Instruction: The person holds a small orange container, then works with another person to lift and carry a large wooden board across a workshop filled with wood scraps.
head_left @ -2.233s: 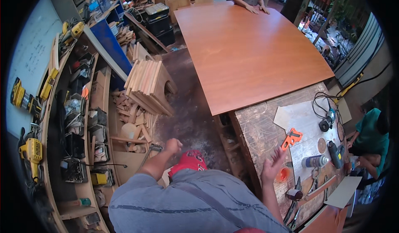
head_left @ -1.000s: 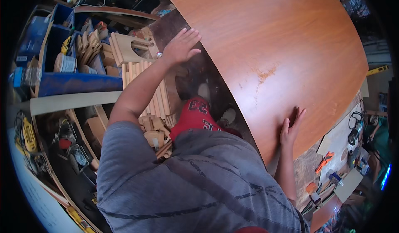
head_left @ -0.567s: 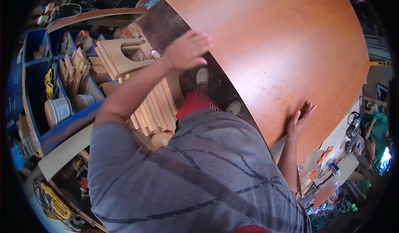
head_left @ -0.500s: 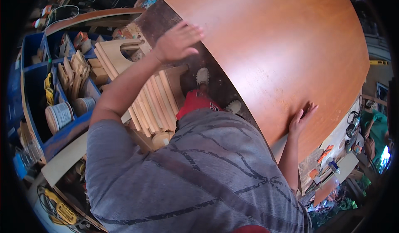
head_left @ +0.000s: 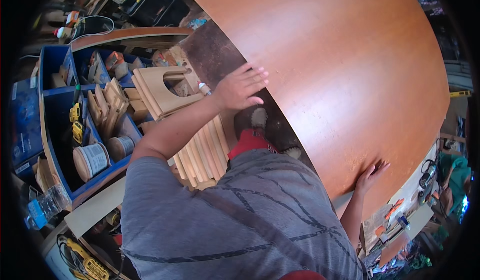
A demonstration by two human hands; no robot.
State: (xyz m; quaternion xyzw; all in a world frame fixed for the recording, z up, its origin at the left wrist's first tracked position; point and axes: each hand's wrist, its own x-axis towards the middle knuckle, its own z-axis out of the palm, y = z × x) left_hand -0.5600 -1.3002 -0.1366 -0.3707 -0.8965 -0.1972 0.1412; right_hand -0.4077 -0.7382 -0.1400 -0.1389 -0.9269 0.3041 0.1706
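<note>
A large, smooth, orange-brown wooden panel [head_left: 340, 70] fills the upper right, its long edge running diagonally past my body. My left hand [head_left: 241, 87] is at that edge, palm down, with fingers stretched out and the fingertips just over the rim. Whether they press on it I cannot tell. Farther right, my right hand [head_left: 370, 177] rests against the panel's surface with its fingers apart, beside a patch of light dust or scuffs. Neither hand holds anything. Beneath my left forearm lies a stack of pale cut wooden pieces [head_left: 202, 147], the top one [head_left: 165, 92] with a rounded cutout.
To the left stands a blue compartmented bin [head_left: 62, 125] with wood offcuts, a round tub [head_left: 91, 161] and yellow-black tools. A plastic bottle [head_left: 47, 207] and a yellow power tool [head_left: 85, 260] sit lower left. At the right, a person in green [head_left: 456, 180] is near a cluttered bench.
The view has shifted, so most things appear lower and farther right. My left hand has come slightly nearer along the panel's edge. My right hand stays at the same dusty patch.
</note>
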